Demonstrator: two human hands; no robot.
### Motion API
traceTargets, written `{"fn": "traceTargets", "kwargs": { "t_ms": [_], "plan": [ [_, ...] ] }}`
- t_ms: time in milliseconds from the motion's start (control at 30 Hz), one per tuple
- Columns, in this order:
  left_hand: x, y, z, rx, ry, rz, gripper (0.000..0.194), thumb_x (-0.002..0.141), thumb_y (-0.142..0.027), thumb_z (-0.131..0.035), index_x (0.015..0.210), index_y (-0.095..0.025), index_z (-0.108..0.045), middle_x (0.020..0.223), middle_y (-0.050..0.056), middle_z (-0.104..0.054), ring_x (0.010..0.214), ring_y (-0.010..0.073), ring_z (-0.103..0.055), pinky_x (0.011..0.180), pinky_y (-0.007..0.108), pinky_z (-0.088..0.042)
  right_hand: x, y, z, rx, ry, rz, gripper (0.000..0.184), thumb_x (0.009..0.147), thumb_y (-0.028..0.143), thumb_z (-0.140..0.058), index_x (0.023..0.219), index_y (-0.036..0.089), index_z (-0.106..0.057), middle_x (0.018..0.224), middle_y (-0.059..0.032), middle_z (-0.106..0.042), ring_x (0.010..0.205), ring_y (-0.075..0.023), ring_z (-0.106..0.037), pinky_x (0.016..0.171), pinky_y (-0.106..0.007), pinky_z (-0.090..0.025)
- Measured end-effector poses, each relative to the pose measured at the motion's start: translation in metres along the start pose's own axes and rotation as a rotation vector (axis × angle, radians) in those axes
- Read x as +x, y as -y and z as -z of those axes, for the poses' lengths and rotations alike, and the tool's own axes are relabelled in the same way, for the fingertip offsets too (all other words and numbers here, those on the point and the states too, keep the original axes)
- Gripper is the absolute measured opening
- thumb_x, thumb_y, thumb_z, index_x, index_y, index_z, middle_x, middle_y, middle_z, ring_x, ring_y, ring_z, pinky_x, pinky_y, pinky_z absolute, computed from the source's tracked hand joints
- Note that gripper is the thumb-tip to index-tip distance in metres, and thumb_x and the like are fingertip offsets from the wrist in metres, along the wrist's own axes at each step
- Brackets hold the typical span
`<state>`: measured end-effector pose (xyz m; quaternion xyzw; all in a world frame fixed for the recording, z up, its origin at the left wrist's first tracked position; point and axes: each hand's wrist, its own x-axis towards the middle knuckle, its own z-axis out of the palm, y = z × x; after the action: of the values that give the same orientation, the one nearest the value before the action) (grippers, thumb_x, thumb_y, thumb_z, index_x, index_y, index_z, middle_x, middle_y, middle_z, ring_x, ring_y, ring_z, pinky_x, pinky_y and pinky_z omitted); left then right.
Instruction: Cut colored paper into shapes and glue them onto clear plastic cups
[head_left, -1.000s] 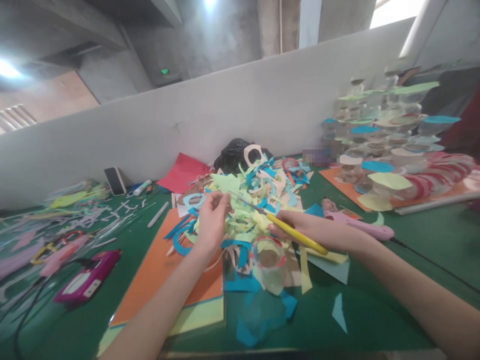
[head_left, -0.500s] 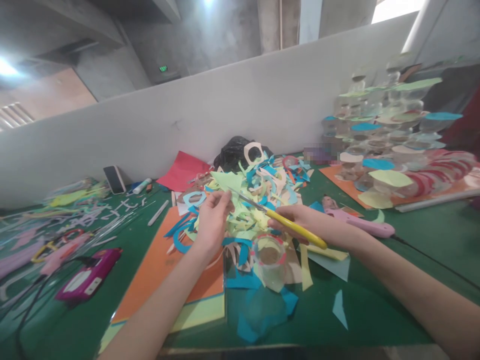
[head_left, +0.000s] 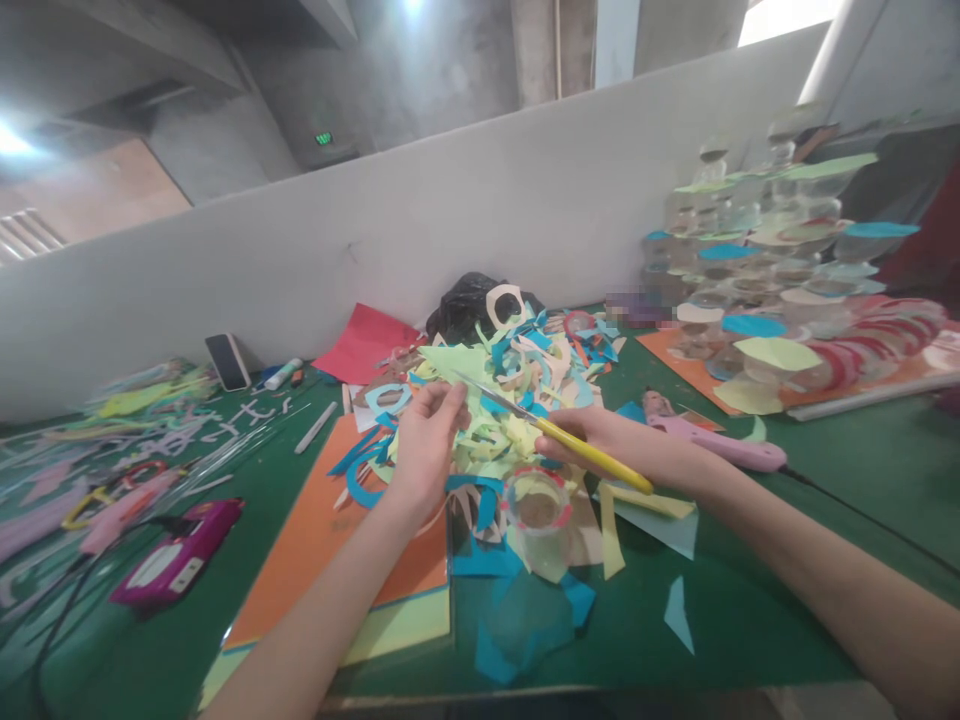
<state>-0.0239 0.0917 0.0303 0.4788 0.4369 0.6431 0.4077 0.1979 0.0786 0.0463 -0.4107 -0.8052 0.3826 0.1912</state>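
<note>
Head view: at near left, an orange sheet (head_left: pixel 300 540) lies on other paper, its surface largely whole, so material seems to remain; this stack reaches almost to the near edge of the green table (head_left: pixel 765 645). A clear cup (head_left: pixel 537 512) with a red-and-pink rim stands near the centre among scraps. To the right, more of the green surface shows round a light-blue scrap (head_left: pixel 679 615), which looks like useful elbow room. Just beyond, the right hand (head_left: pixel 600 426) is wrapped round yellow-handled scissors (head_left: pixel 596 459), blades pointing far and left over pale-green paper (head_left: pixel 454 361). The left hand (head_left: pixel 426 440) has its fingers closed, apparently pinching that paper's near edge. This piece looks unfinished; whether the blades are biting cannot be told. A glue gun (head_left: pixel 724 446) right of the hands trails a cord that could snag the right forearm. Farther off, the heap of offcuts (head_left: pixel 551 362) suggests much cutting is done, and crowds the hands' far side. At far right, stacked cups (head_left: pixel 780 355) carrying paper pieces look completed. A low wall (head_left: pixel 360 240) bounds the far edge.
</note>
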Motion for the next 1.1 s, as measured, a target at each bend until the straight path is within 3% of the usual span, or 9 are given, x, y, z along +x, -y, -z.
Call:
{"fn": "traceTargets", "kwargs": {
  "t_ms": [200,367,700,867,1100],
  "plan": [
    [-0.006,-0.001,-0.001,0.171,0.062,-0.016,0.027,0.080,-0.042,-0.070,0.073,-0.021,-0.056,0.059,-0.004,-0.050,0.060,0.0107,-0.046,0.060,0.024,-0.037,-0.003,0.004,-0.001,-0.034,-0.003,-0.004,0.041,0.085,0.062,-0.050,0.084,0.021,-0.051,0.080,-0.0018,-0.060,0.071,-0.0183,-0.054,0.062,-0.029,-0.039],
    [-0.008,-0.005,-0.003,0.133,0.094,0.000,0.031,0.081,-0.043,-0.070,0.069,-0.021,-0.051,0.059,-0.004,-0.047,0.057,0.0099,-0.041,0.061,0.024,-0.038,0.004,-0.005,-0.004,-0.026,-0.040,0.031,0.046,0.086,0.066,-0.049,0.077,0.020,-0.051,0.072,0.0007,-0.056,0.064,-0.0156,-0.050,0.057,-0.027,-0.034],
    [-0.008,-0.006,-0.006,0.075,0.089,0.042,0.031,0.078,-0.040,-0.073,0.069,-0.020,-0.051,0.067,-0.004,-0.046,0.064,0.0094,-0.046,0.062,0.022,-0.040,0.002,-0.005,-0.004,0.028,-0.023,0.055,0.048,0.085,0.067,-0.045,0.081,0.022,-0.058,0.076,-0.0029,-0.062,0.070,-0.0202,-0.056,0.063,-0.031,-0.041],
    [-0.009,-0.008,-0.006,0.081,0.078,0.025,0.029,0.080,-0.040,-0.070,0.071,-0.020,-0.051,0.071,-0.004,-0.043,0.066,0.0092,-0.046,0.066,0.022,-0.042,0.002,-0.009,-0.005,-0.016,-0.059,0.063,0.048,0.087,0.067,-0.045,0.083,0.020,-0.058,0.079,-0.0034,-0.063,0.071,-0.0195,-0.056,0.061,-0.030,-0.039],
    [-0.006,-0.006,0.001,0.248,0.128,-0.068,0.028,0.084,-0.039,-0.066,0.069,-0.020,-0.053,0.062,-0.004,-0.051,0.064,0.0109,-0.049,0.066,0.024,-0.039,0.000,0.001,-0.002,-0.003,-0.031,0.032,0.047,0.084,0.067,-0.050,0.081,0.021,-0.049,0.075,0.0007,-0.056,0.065,-0.0148,-0.048,0.057,-0.028,-0.034]
  ]
}}
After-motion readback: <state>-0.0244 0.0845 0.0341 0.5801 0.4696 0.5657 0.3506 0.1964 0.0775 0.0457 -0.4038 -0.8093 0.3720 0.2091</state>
